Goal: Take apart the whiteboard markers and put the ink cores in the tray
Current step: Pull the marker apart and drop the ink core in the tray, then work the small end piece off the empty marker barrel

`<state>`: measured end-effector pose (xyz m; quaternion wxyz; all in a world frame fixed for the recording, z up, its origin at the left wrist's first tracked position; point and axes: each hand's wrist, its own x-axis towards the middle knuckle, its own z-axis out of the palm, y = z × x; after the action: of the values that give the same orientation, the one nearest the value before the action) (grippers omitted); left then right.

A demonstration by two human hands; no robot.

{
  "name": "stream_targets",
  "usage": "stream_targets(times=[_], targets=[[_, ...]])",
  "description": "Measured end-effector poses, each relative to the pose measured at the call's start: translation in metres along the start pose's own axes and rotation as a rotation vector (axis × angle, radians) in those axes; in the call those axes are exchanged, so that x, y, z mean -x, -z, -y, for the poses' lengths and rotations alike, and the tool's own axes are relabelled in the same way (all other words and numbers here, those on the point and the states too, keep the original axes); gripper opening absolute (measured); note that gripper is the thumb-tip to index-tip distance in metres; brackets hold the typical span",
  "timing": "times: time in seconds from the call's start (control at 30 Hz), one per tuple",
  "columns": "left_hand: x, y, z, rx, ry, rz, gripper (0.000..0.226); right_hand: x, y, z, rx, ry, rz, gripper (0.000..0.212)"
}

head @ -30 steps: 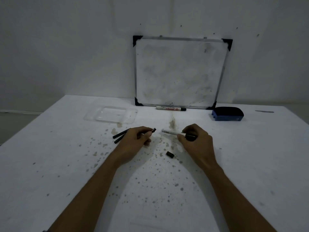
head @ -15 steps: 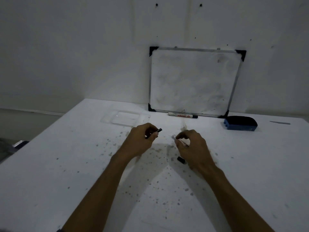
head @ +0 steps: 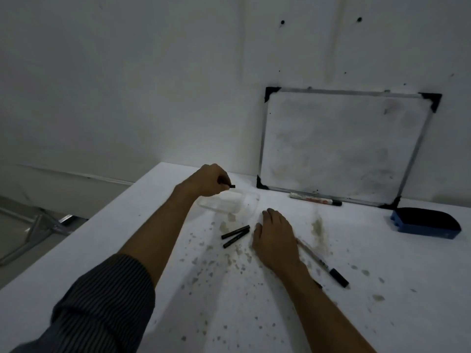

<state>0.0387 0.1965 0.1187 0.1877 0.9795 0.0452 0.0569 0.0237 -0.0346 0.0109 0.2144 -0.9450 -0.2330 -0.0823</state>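
My left hand (head: 209, 180) is raised over the clear plastic tray (head: 251, 203) and is shut on a short black ink core (head: 229, 185), whose tip pokes out to the right. My right hand (head: 275, 236) lies flat on the table with its fingers apart, holding nothing. Two black ink cores (head: 235, 235) lie side by side on the table just left of my right hand. An opened marker barrel with a black end (head: 323, 263) lies to the right of my right wrist. A whole marker (head: 314, 199) lies at the foot of the whiteboard.
A whiteboard (head: 341, 146) leans against the wall at the back. A blue eraser (head: 425, 222) sits at the right. The white table (head: 382, 314) is speckled with stains, and its left edge runs diagonally, with a metal frame (head: 33, 230) on the floor beyond.
My left hand has carried the ink core away from the right hand to above the tray. My right hand has let go of the marker barrel, which now lies on the table. The view has swung left.
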Motion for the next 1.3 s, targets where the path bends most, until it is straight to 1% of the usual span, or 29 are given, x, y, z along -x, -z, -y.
stream_targets(times=[0.13,0.33,0.4,0.5,0.63,0.7,0.8,0.9,0.97,1.03,1.1,1.17,1.23,1.3], targets=[[-0.029,-0.011,0.004,-0.092,0.014,0.145,0.021,-0.002,-0.008,-0.005,-0.015,0.0,-0.03,0.055],[-0.042,-0.022,0.007,-0.136,0.046,0.23,0.027,-0.008,-0.009,-0.008,-0.042,0.004,-0.041,0.054],[-0.039,-0.019,0.006,-0.122,0.056,0.207,0.033,-0.007,-0.005,-0.007,-0.06,0.0,-0.043,0.052],[-0.025,-0.004,-0.004,-0.073,0.031,0.115,0.034,-0.005,0.005,-0.001,-0.132,-0.021,-0.009,0.049],[0.015,0.005,-0.028,0.006,-0.1,-0.044,0.027,-0.007,0.035,0.001,-0.318,-0.079,0.128,0.044],[0.041,-0.006,-0.041,0.074,-0.164,-0.09,0.024,-0.004,0.05,-0.005,-0.307,-0.063,0.152,0.04],[0.077,-0.039,-0.06,0.133,-0.213,-0.1,0.022,0.014,0.066,-0.02,-0.251,-0.077,0.063,0.033],[0.104,-0.079,-0.077,0.138,-0.198,-0.078,0.025,0.036,0.074,-0.04,-0.125,-0.131,-0.042,0.035],[0.121,-0.105,-0.085,0.119,-0.233,-0.121,0.027,0.047,0.079,-0.053,-0.077,-0.184,-0.047,0.038],[0.133,-0.129,-0.088,0.089,-0.321,-0.184,0.025,0.058,0.08,-0.063,-0.104,-0.239,-0.006,0.04],[0.137,-0.14,-0.087,0.05,-0.366,-0.23,0.024,0.067,0.077,-0.07,-0.124,-0.241,0.012,0.036],[0.135,-0.142,-0.086,0.034,-0.377,-0.261,0.024,0.074,0.073,-0.075,-0.143,-0.214,-0.026,0.029],[0.138,-0.141,-0.089,0.112,-0.348,-0.267,0.025,0.077,0.073,-0.073,-0.166,-0.179,-0.068,0.028],[0.144,-0.139,-0.096,0.31,-0.239,-0.245,0.03,0.077,0.08,-0.066,-0.241,-0.133,-0.111,0.029]])
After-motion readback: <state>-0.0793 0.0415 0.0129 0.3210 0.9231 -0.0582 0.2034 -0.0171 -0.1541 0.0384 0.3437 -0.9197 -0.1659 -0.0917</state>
